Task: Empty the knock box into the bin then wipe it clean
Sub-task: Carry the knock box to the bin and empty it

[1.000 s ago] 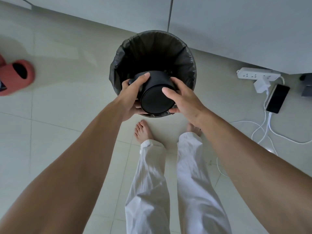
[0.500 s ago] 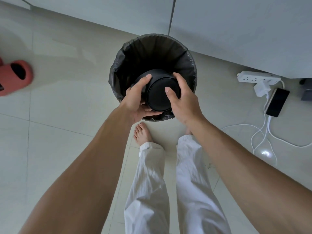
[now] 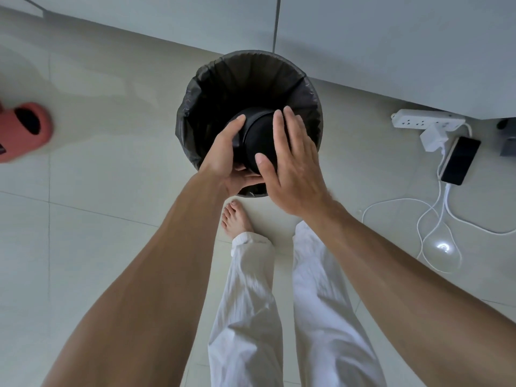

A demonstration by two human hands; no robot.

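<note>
A round black knock box (image 3: 258, 141) is held upside down over the mouth of a bin (image 3: 195, 88) lined with a dark plastic bag. My left hand (image 3: 226, 160) grips the box from the left side and underneath. The palm of my right hand (image 3: 293, 163) lies flat against the box's upturned base, fingers spread over it. The box's opening faces down into the bin and is hidden. Nothing can be made out inside the dark bin.
The bin stands on pale floor tiles against a white cabinet front (image 3: 363, 37). My bare foot (image 3: 236, 219) and white trouser legs are just below it. A power strip (image 3: 424, 118), a charger, a phone (image 3: 460, 160) and white cables lie to the right; a red slipper (image 3: 23, 129) lies far left.
The knock box has tipped further over and moved deeper above the bin's mouth. My right hand has shifted from its side onto its base.
</note>
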